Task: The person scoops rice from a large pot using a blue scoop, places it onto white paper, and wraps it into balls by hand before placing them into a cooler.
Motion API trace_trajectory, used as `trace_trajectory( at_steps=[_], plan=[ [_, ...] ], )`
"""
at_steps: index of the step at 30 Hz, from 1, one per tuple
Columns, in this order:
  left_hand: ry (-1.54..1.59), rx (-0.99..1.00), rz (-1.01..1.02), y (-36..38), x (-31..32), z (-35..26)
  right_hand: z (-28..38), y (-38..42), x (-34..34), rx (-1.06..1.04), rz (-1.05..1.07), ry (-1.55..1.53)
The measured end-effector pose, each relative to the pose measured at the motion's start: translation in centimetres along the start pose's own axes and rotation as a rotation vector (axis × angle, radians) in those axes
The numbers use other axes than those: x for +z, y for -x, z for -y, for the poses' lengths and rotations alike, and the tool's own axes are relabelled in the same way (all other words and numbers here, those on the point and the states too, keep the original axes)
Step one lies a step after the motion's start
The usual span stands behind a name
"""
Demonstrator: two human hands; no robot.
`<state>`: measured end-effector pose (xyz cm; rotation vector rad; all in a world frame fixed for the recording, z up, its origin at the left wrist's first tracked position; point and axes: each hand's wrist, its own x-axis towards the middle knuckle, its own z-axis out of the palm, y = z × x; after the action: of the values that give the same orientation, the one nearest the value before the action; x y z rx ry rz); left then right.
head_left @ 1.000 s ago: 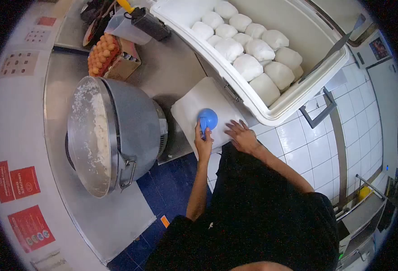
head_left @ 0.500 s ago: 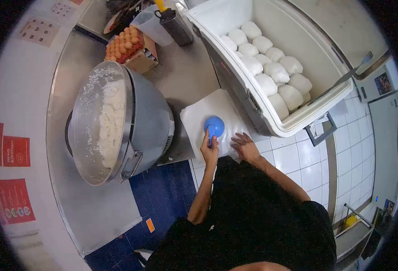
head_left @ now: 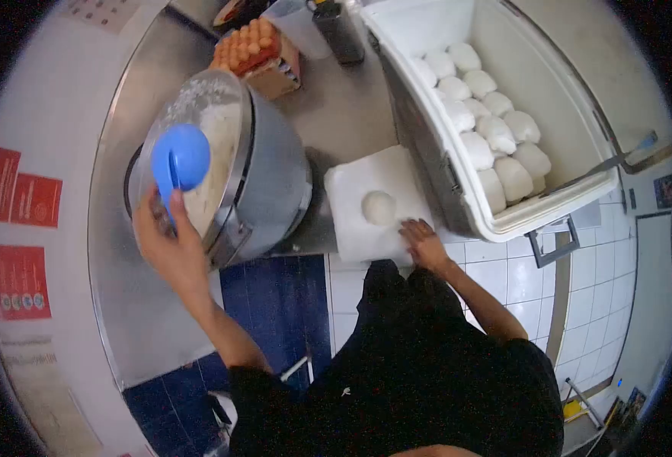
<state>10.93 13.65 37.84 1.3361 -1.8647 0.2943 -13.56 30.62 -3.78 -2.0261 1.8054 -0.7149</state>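
Note:
My left hand [head_left: 170, 238] is wrapped round the handle of a blue plastic scoop [head_left: 188, 158], held up over the opening of a large grey rice cooker [head_left: 279, 152]. Cooked white rice [head_left: 222, 141] lies inside it, partly hidden behind the scoop. A rounded mound of rice [head_left: 379, 208] rests on a stack of white paper sheets [head_left: 351, 240] in front of me. My right hand [head_left: 424, 242] lies with its fingers stretched out on the right edge of the sheets, beside the mound, holding nothing.
At right stands an open white cooler box [head_left: 496, 225] with several white wrapped bundles [head_left: 513, 179] inside. A carton of eggs [head_left: 246, 46], a dark container [head_left: 338, 34] and a clear plastic tub [head_left: 294, 29] occupy the back of the metal counter [head_left: 355, 107].
My left hand has lifted the scoop off the paper and carried it left over the rice cooker, leaving the rice mound uncovered. My right hand stays near the paper's edge.

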Motion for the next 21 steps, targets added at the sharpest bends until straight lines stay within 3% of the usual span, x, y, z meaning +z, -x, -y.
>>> trace_trajectory(
  at_steps=[1, 2, 4, 6, 7, 8, 9, 12, 13, 14, 15, 17, 18, 21],
  plan=[
    [-0.314, 0.290, -0.038, -1.0, -0.4, 1.2, -0.4, 0.3, 0.5, -0.007, 0.023, 0.037],
    [-0.321, 0.286, -0.026, -0.4, -0.4, 1.3, -0.9, 0.5, 0.7, -0.001, 0.025, 0.013],
    [0.338, 0.083, -0.131, 2.3, 0.4, -0.3, -1.1, 1.1, 1.2, 0.019, 0.027, -0.003],
    [0.488, 0.417, 0.142, 8.5, 3.5, 0.7, -0.9, 1.1, 1.1, 0.020, -0.057, 0.001],
    [0.746, 0.265, 0.301, 11.9, 6.8, -0.8, -0.6, 1.0, 1.0, 0.022, -0.061, 0.016],
    [0.721, 0.139, 0.669, 14.7, 9.3, -1.5, -0.2, 1.2, 1.0, 0.042, -0.083, -0.031],
    [0.620, 0.238, 0.851, 17.7, 12.5, -1.0, 0.3, 1.3, 1.0, 0.062, -0.102, -0.079],
    [0.195, 0.380, 0.820, 28.0, 19.9, 5.6, 1.3, 0.5, 0.6, 0.150, -0.157, -0.128],
    [0.276, 0.433, 0.847, 28.1, 20.9, 7.3, 1.6, 0.2, 0.4, 0.234, -0.159, -0.211],
    [0.358, 0.484, 0.873, 28.0, 21.7, 8.7, 1.3, -0.6, 0.7, 0.187, -0.280, -0.190],
    [0.367, 0.466, 0.866, 27.9, 22.7, 9.6, 1.6, -1.5, 0.2, 0.180, -0.265, -0.178],
    [0.777, 0.115, 0.904, 26.6, 25.4, 10.4, 2.5, -4.3, -1.6, 0.470, -0.241, -0.232],
    [0.647, -0.130, 0.851, 25.6, 25.7, 9.1, 1.8, -5.5, -1.0, 0.468, -0.301, -0.272],
    [0.614, -0.166, 0.815, 26.8, 31.1, 9.4, 0.3, -8.8, -0.3, 0.588, -0.226, -0.027]
  ],
)
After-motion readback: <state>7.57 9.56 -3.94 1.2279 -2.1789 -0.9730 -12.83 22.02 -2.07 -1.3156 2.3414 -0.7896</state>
